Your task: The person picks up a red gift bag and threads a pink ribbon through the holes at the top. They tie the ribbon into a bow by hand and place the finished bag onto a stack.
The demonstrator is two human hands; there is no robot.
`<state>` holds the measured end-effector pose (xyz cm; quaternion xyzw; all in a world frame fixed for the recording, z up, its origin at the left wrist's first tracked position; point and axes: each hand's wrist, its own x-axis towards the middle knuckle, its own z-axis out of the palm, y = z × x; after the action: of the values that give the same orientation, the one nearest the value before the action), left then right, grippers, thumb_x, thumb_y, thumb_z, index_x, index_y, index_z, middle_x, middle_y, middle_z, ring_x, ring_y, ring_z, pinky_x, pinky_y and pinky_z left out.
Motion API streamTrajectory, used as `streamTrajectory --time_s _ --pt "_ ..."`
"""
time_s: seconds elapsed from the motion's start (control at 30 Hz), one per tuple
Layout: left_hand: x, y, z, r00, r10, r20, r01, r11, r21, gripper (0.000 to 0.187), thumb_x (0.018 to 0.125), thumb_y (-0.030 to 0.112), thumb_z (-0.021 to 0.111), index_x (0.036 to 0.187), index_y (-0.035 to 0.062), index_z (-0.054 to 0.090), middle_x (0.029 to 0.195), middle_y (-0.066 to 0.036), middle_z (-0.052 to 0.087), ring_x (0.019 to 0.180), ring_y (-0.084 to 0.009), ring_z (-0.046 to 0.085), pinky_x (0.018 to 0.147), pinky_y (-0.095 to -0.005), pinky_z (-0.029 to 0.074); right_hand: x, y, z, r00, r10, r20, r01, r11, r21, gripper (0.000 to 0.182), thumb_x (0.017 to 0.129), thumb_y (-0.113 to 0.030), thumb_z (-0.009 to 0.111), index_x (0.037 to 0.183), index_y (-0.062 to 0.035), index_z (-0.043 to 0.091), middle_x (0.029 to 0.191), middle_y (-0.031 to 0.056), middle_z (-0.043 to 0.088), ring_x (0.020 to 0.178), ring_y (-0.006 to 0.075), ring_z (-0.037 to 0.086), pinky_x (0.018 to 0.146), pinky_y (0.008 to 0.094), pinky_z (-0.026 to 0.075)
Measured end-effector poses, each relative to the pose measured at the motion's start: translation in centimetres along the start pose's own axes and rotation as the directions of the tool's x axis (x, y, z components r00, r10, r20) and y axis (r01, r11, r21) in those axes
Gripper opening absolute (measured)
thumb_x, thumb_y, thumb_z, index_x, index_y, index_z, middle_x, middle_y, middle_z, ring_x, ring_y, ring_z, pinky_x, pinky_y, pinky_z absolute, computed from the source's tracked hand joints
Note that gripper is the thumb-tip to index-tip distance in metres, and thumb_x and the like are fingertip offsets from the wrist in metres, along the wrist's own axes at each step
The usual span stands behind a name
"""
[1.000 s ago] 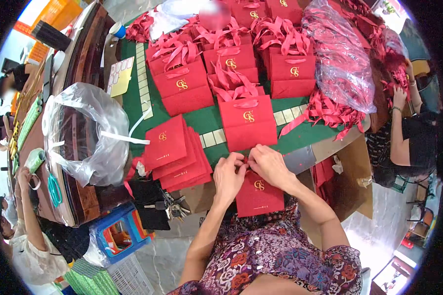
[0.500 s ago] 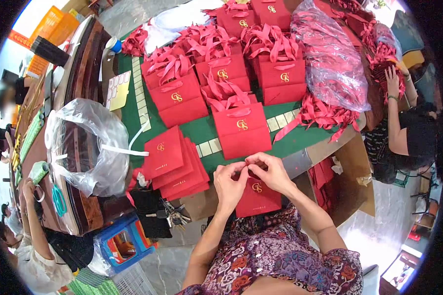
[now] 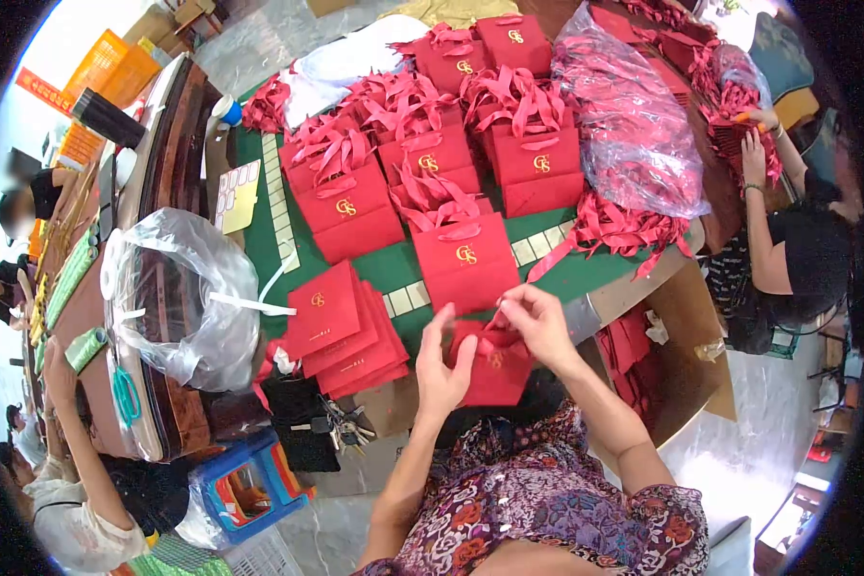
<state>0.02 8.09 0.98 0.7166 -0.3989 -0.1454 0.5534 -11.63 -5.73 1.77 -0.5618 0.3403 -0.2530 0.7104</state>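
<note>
A small red paper gift bag (image 3: 499, 382) with a gold emblem is close to my body, its top edge gaping a little. My right hand (image 3: 540, 328) pinches a red ribbon at the bag's upper edge. Beside the bag's left side is my left hand (image 3: 444, 374), thumb and fingers apart, holding nothing I can see. Just beyond my hands stands a finished-looking red gift bag (image 3: 466, 257) with ribbon handles. Flat red bags (image 3: 341, 331) lie in a fanned stack to the left.
Several ribboned bags (image 3: 346, 211) stand on the green tabletop (image 3: 398, 331). Loose red ribbons (image 3: 624, 230) lie beside a clear plastic sack (image 3: 629, 125) of red ribbon. An open plastic bag (image 3: 182, 298) hangs at left, near keys (image 3: 346, 427). Other people work on both sides.
My left hand has come away from the pinch and opened. My right hand has lifted slightly with the ribbon. The bag near me has shifted and tilted, and the view has turned slightly.
</note>
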Motion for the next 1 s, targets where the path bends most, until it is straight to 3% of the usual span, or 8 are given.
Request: streamTrajectory --time_s 0.07,0.1,0.37,0.6,0.8,0.87,0.93,1.0 --pt "-0.8 0.4 -0.5 0.976 -0.159 0.15 0.195 0.942 -0.273 0.062 0.086 0.018 0.075 0.14 0.0042 0.048 0.126 -0.02 0.063 0.116 -0.034 0.062 0.099 -0.0409 0.048 0.7 -0.3 -1.2 1.0 -0.012 -0.011 0.012 1.0 0.0 0.011 0.097 -0.012 0.064 0.099 -0.0012 0.066 0.081 -0.0035 0.065 0.074 0.0037 0.057 0.067 0.0212 0.047" --pt "-1.2 0.5 -1.4 0.94 -0.142 0.31 0.19 0.973 -0.13 0.074 0.085 0.022 0.078 0.144 0.0023 0.038 0.124 -0.025 0.064 0.114 -0.0367 0.065 0.095 -0.0421 0.052 0.9 -0.6 -1.4 1.0 -0.015 -0.01 0.015 1.0 -0.01 0.011 0.098 -0.012 0.064 0.1 -0.0012 0.066 0.082 -0.0034 0.065 0.074 0.0035 0.057 0.068 0.0212 0.047" --pt "-3.3 2.9 -3.2 0.88 -0.162 0.447 0.154 0.987 0.055 0.057 0.083 0.021 0.078 0.128 0.0023 0.049 0.104 -0.023 0.07 0.099 -0.0418 0.068 0.082 -0.0465 0.056 4.8 -1.1 -3.4 0.969 -0.196 -0.152 0.162 0.964 -0.21 0.012 0.095 -0.011 0.065 0.096 0.0008 0.068 0.083 -0.0017 0.067 0.073 0.0039 0.059 0.068 0.0225 0.049" --pt "-3.8 4.1 -4.6 0.858 -0.275 0.433 0.226 0.96 0.163 0.059 0.082 0.019 0.079 0.129 0.0009 0.047 0.105 -0.021 0.071 0.101 -0.0357 0.071 0.085 -0.0432 0.055 4.0 -0.6 -3.0 0.972 -0.208 -0.107 0.187 0.965 -0.183 0.012 0.097 -0.011 0.063 0.099 -0.0003 0.066 0.083 -0.0028 0.066 0.075 0.0027 0.058 0.066 0.0197 0.046" --pt "-3.5 7.4 -7.0 0.96 -0.26 0.103 0.221 0.931 0.289 0.062 0.085 0.008 0.071 0.136 0.0031 0.036 0.103 -0.022 0.07 0.097 -0.0367 0.071 0.082 -0.0414 0.055 -0.4 -2.4 -1.6 0.931 -0.349 -0.101 0.249 0.816 -0.522 0.027 0.096 -0.014 0.065 0.12 -0.0033 0.062 0.103 0.0029 0.064 0.096 0.0115 0.06 0.081 0.0266 0.051" --pt "-3.8 8.0 -6.6 0.982 -0.188 0.032 0.167 0.93 0.328 0.053 0.085 0.007 0.071 0.131 0.0028 0.044 0.099 -0.019 0.07 0.09 -0.0356 0.07 0.079 -0.0399 0.055 -1.9 -1.7 -0.7 0.98 -0.174 0.094 0.197 0.887 -0.418 0.034 0.095 -0.014 0.065 0.127 -0.0051 0.058 0.108 0.0033 0.061 0.102 0.0123 0.058 0.086 0.028 0.049" --pt "-4.2 8.4 -6.3 0.978 0.028 0.206 -0.124 0.874 0.47 0.041 0.084 0.008 0.072 0.122 0.0031 0.055 0.096 -0.016 0.069 0.083 -0.0349 0.068 0.076 -0.0393 0.055 -3.4 -2.2 1.2 0.946 -0.152 0.288 0.219 0.951 -0.217 0.037 0.096 -0.015 0.063 0.131 -0.0067 0.055 0.114 0.0063 0.055 0.103 0.0124 0.054 0.092 0.0289 0.045" --pt "-5.1 9.1 -5.2 0.966 0.087 0.245 -0.193 0.871 0.451 0.043 0.081 0.017 0.077 0.118 0.0029 0.06 0.103 -0.016 0.067 0.091 -0.0341 0.065 0.079 -0.0421 0.053 -4.9 -3.9 2.4 0.957 -0.094 0.274 0.194 0.91 -0.365 0.04 0.095 -0.024 0.068 0.127 -0.0032 0.055 0.118 0.0136 0.057 0.104 0.0186 0.061 0.09 0.0343 0.05"
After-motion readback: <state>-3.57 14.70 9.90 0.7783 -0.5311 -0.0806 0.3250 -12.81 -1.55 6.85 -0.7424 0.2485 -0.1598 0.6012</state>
